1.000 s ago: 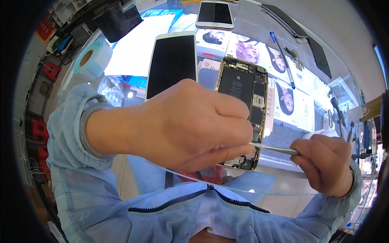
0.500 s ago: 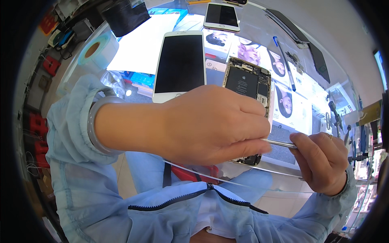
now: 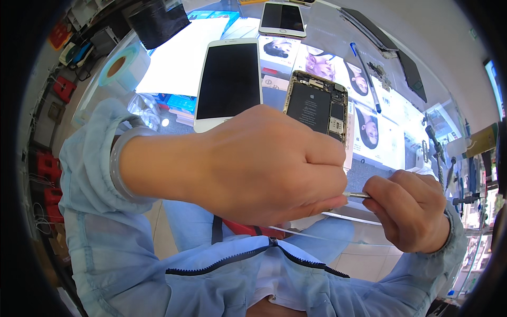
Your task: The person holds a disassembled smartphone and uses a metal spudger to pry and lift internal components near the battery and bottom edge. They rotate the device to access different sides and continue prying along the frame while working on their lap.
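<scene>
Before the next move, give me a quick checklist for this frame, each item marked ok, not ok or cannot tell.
1. Right hand has a grip on the metal tool: ok, fingers closed around it.
2. Left hand holds something: cannot tell, its palm side is hidden.
3. Lower part of the opened phone in plain sight: not ok, the left hand covers it.
4. Dark battery in view: ok, though only partly.
5. White-framed phone beside it lies apart from the opened one: ok, a gap shows.
</scene>
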The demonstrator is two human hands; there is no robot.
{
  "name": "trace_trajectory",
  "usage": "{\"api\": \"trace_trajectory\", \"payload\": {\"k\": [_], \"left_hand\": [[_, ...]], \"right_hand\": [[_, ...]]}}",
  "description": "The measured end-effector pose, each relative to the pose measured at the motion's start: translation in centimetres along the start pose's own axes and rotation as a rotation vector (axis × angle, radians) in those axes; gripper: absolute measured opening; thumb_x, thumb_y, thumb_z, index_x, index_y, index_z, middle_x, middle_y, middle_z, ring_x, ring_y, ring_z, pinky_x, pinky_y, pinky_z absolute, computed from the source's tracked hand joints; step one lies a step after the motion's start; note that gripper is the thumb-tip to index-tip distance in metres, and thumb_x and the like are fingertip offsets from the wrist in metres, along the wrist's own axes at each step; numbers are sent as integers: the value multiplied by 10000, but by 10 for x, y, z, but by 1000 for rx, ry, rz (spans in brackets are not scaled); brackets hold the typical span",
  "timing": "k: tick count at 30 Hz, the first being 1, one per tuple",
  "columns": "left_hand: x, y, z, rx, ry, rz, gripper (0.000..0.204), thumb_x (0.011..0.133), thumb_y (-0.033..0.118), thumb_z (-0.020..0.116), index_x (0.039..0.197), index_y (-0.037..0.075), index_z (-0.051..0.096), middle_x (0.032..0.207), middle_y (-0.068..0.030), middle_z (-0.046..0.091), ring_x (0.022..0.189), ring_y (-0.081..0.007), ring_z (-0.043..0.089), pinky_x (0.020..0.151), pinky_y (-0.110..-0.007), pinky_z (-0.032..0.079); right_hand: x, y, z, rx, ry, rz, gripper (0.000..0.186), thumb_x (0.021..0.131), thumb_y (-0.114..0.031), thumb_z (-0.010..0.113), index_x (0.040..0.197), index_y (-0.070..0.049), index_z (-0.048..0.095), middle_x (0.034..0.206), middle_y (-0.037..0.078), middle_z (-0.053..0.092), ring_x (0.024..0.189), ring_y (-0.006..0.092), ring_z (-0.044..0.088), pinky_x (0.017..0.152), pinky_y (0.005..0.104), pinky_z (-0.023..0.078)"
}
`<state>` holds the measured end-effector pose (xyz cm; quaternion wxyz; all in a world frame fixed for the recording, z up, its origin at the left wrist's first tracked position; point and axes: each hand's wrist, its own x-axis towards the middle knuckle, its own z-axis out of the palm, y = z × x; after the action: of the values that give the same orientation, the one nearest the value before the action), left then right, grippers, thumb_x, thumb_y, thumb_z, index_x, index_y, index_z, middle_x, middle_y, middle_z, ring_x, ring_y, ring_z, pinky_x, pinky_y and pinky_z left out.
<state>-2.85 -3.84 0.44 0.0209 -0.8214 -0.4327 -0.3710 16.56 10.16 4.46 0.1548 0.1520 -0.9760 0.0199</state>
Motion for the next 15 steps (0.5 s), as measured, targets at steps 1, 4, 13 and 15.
{"api": "trace_trajectory", "payload": {"k": [1, 4, 13, 15], "left_hand": [[0, 0, -1, -5, 3, -4, 136, 765, 135, 684, 702, 60, 591, 610, -39, 441, 454, -196, 466, 384, -312, 337], [-1, 2, -2, -47, 3, -42, 129, 763, 140, 686, 709, 59, 602, 614, -41, 455, 454, -195, 472, 384, -309, 336], [-5, -18, -37, -40, -19, -306, 131, 820, 85, 597, 700, 34, 586, 602, -49, 463, 513, -177, 468, 456, -287, 349], [-8, -24, -35, -37, -8, -277, 158, 846, 61, 541, 700, 20, 583, 620, -64, 501, 548, -165, 458, 486, -277, 342]], "right_hand": [[0, 1, 0, -5, 0, -1, 248, 697, -117, 706, 890, 8, 612, 556, -3, 347, 416, 101, 406, 345, 276, 275], [-3, 2, 0, 3, -8, 3, 247, 696, -121, 711, 884, 7, 614, 551, -6, 342, 407, 97, 396, 341, 274, 268], [-17, 26, -6, -190, 147, 206, 137, 747, -60, 676, 850, 5, 612, 556, 80, 482, 429, 149, 485, 364, 284, 332], [-12, 17, -8, -98, 117, 196, 133, 755, -53, 678, 851, 9, 609, 568, 98, 516, 440, 172, 510, 377, 293, 349]]}}
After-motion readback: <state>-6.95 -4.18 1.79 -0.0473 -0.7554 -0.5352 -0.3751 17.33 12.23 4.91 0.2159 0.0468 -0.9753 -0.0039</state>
